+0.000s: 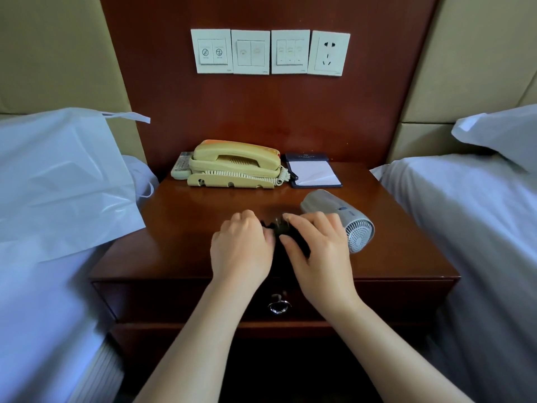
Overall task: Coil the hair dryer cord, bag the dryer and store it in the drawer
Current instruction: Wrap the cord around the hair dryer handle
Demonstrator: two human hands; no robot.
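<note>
A grey hair dryer [334, 209] lies on its side on the wooden nightstand [180, 251], its round grille facing me at the right. Its black cord [279, 228] is bunched between my two hands near the front middle of the top. My left hand [241, 248] is closed on the left side of the bundle. My right hand [316, 248] covers the right side with fingers curled over it, touching the dryer's handle area. A white bag [64, 181] lies on the left bed. The drawer [174, 301] below the top is closed, with a round metal knob [278, 304].
A cream telephone [235, 164] with a remote beside it and a notepad in a dark holder [315, 173] stand at the back of the nightstand. Wall switches and a socket [328, 53] are above. White beds flank the nightstand on both sides.
</note>
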